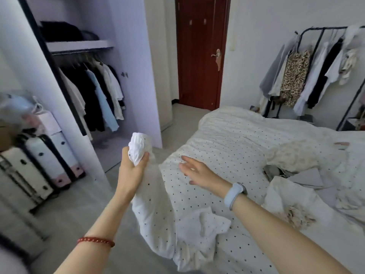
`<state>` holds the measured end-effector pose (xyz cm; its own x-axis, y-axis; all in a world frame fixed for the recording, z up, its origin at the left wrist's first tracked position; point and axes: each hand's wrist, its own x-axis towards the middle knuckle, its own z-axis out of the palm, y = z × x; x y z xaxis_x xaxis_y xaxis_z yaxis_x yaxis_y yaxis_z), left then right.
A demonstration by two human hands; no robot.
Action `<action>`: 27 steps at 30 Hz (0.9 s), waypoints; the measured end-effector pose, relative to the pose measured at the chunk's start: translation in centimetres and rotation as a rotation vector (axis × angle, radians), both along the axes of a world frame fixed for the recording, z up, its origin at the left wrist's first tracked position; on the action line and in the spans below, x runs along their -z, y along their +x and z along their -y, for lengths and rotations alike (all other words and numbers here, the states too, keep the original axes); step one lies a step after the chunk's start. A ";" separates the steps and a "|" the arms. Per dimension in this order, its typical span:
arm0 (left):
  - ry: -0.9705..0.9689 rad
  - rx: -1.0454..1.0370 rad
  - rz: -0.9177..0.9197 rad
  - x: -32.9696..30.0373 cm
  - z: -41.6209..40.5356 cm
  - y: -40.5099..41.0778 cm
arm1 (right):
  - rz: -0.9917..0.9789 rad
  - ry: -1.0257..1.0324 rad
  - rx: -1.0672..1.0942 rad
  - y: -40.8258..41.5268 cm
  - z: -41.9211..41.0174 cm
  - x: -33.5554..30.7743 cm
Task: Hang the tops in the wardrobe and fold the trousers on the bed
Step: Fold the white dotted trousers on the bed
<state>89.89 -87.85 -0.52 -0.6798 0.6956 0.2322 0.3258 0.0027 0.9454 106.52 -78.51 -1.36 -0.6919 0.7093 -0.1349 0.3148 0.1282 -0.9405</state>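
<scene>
Head view: a bedroom is seen from above the hands, with the wardrobe (pixel 88 80) at upper left and the bed (pixel 237 155) filling the right and lower centre.
Task thing: a white garment (pixel 140 149) is held bunched at centre frame, raised over the left edge of the bed; whether it is a top or trousers cannot be told. Its cloth appears to trail down beside the dotted sheet (pixel 177 204), though the two are hard to separate.
Left hand (pixel 132 167): the arm is stretched forward and upward from lower left, the fingers curled tightly round the bunched cloth, a red bracelet (pixel 95 240) on the wrist.
Right hand (pixel 197 173): it is extended over the sheet at centre, palm down, fingers spread wide and holding nothing; a pale wristband (pixel 235 195) is worn.
Other clothes: further crumpled pieces (pixel 296 202) lie at the right of the bed; a clothes rack (pixel 316 72) stands at upper right.
Step judged: the garment is being lifted clear for identification.
Advice: it should be shaken open and taken by the shoulders or waistband with both hands, so that no bedding is dragged along.
</scene>
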 end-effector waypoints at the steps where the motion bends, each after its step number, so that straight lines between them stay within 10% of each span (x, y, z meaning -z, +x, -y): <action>1: 0.041 0.082 0.028 -0.6 1.0 -0.5 | -0.062 -0.140 -0.065 -1.6 0.7 -0.6; 7: 0.165 0.403 -0.086 -7.8 3.8 -2.1 | -0.527 -0.558 -0.390 -8.7 2.8 -7.8; 13: 0.252 -0.063 -0.680 -10.8 2.8 -4.3 | -0.669 -0.434 -0.227 -10.4 1.3 -11.0; 19: 0.007 0.468 0.309 -7.2 1.0 -5.7 | -0.557 -0.229 -0.003 -7.7 0.7 -8.4; 23: 0.108 0.177 0.236 -4.5 -2.0 -4.4 | -0.354 0.267 0.405 -5.2 0.4 -7.5; 27: 0.178 0.283 0.240 -4.7 -3.6 -2.1 | -0.432 0.193 0.286 -3.5 2.1 -7.7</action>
